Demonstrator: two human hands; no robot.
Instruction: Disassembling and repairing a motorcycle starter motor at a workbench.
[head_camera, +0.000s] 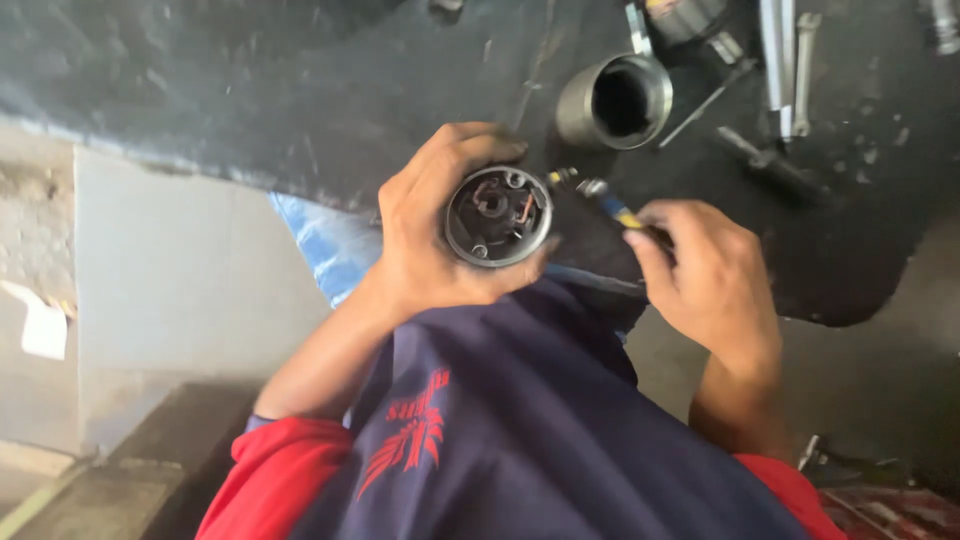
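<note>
My left hand (430, 225) grips a round metal motor end piece (498, 215), its open face turned up so the copper and dark inner parts show. My right hand (705, 275) holds a small tool with a blue and yellow handle (615, 208); its metal tip lies right beside the round piece's rim. Both hands are over the edge of a dark, greasy work surface (300, 90). My navy shirt with a red print and red sleeves fills the lower part of the view.
A hollow steel cylinder (614, 102) lies on its side just behind the hands. Wrenches and long metal tools (785, 65) lie at the back right. A blue cloth (325, 240) hangs under my left wrist. A concrete floor is at the left, a white scrap (42, 325) on it.
</note>
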